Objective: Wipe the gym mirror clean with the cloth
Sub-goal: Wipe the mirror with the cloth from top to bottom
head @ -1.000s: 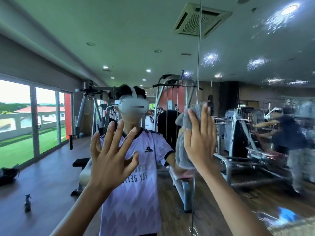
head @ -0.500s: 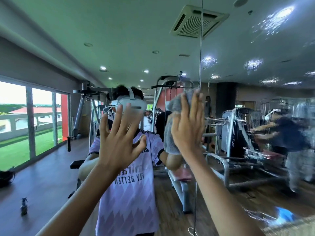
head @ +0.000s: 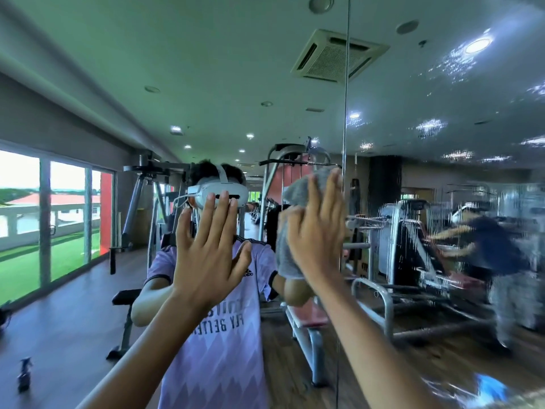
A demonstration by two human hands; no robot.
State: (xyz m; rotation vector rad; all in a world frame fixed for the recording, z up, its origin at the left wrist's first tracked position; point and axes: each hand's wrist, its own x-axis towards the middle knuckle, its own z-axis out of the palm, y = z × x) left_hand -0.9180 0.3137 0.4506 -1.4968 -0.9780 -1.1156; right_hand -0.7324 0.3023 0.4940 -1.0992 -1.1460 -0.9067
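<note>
Step in hand: the wiping stroke on the mirror [head: 442, 93], judged to be partway through the task. My right hand [head: 317, 240] was raised with its fingers [head: 334, 196] extended and close together, not curled, and the palm pressed the grey cloth [head: 295, 193] flat against the glass. The cloth lay between that palm and the mirror, bunched above and to the left of the hand, just left of the vertical seam [head: 345, 113] that divides the two panels. The thumb side of the hand was blurred, so I could not tell whether the thumb pinched a fold. My left hand [head: 206, 252] held nothing. Its fingers were straight and spread, palm toward the glass beside the cloth hand, and contact with the surface could not be confirmed. The panel left of the seam reflected cleanly, while the panel right of it carried running streaks [head: 413, 240] and speckled droplets across its upper part, so I judged that area not yet wiped. The next move called for carrying the cloth across the seam onto the streaked panel with even palm pressure and overlapping passes, working from the top down so that runs were collected rather than spread. The cloth needed to remain flat under the fingers, since a bunched edge would probably leave smears. What appeared to be a spray bottle [head: 23, 376] stood on the floor in the reflection, well apart from both hands.
</note>
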